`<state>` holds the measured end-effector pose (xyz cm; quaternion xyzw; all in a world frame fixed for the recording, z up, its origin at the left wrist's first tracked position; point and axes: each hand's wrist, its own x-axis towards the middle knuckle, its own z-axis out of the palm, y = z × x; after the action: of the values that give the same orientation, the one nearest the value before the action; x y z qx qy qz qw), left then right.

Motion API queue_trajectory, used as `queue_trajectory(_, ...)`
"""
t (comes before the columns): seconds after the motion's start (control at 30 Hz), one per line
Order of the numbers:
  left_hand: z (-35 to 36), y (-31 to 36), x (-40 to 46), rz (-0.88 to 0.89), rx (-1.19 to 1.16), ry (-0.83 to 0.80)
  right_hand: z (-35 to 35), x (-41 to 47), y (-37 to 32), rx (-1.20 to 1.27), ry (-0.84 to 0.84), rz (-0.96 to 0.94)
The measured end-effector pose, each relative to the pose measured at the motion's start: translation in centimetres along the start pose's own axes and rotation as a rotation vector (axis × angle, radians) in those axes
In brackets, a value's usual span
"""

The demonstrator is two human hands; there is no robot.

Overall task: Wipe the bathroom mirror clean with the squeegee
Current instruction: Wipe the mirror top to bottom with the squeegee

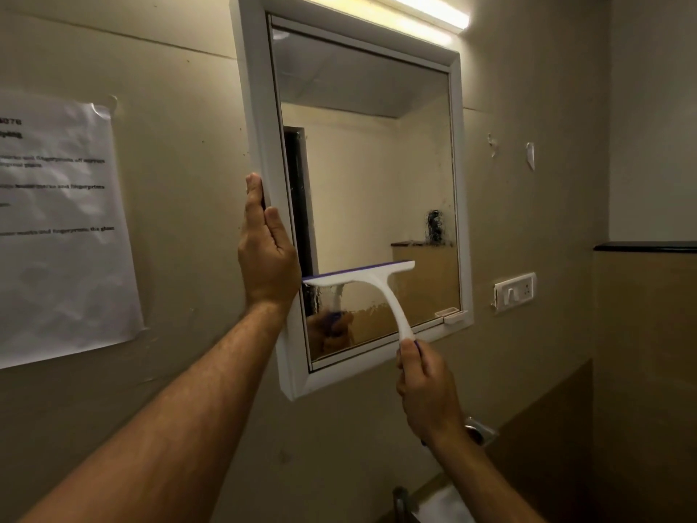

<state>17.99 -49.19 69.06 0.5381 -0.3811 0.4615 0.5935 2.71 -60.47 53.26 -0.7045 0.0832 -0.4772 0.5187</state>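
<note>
Gripping the squeegee (362, 281) handle, the right hand (428, 390) wipes low on the mirror (369, 152) while the left hand (266, 251) steadies its frame; droplets below the blade remain.

- The left arm (158, 417) is bare and reaches up and forward.
- The left hand (268, 254) stands up tall with its back toward the camera. Its fingers (255, 200) are straight and close together, pointing up.
- The right arm (486, 481) is bare and reaches up too.
- The right hand (428, 390) sits lower than the left one. Its fingers are curled tight in a grip.
</note>
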Motion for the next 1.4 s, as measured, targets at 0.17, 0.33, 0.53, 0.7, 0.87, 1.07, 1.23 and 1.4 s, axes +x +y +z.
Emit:
queue_trajectory(0.17,-0.1,-0.3,-0.2,0.013,0.010,0.006,-0.9,2.1,-2.2,-0.084,0.043,-0.065)
queue_trajectory(0.33,-0.1,-0.4,-0.1,0.019,0.010,0.001,-0.2,2.1,-1.9,-0.085,0.053,-0.022)
queue_trajectory(0.53,0.0,-0.2,-0.6,0.008,0.015,0.016,-1.5,-1.6,2.4,-0.135,0.051,0.031)
queue_trajectory(0.7,-0.3,-0.2,-1.1,0.002,0.017,0.009,-1.4,0.5,-0.3,-0.112,0.057,-0.001)
queue_trajectory(0.87,-0.4,-0.5,-1.1,0.017,0.026,-0.001,-0.3,1.0,-1.0,-0.070,0.039,0.006)
queue_trajectory(1.07,-0.3,-0.4,-1.5,0.008,0.041,0.034,-2.7,-2.3,2.7,-0.158,0.009,0.088)
queue_trajectory(1.23,-0.4,-0.3,-1.9,0.001,0.037,0.005,-2.2,0.0,-0.4,-0.133,0.017,0.030)
queue_trajectory(1.4,-0.7,-0.5,-2.1,0.003,0.031,0.008,-0.8,-0.4,-0.5,-0.078,0.009,0.052)
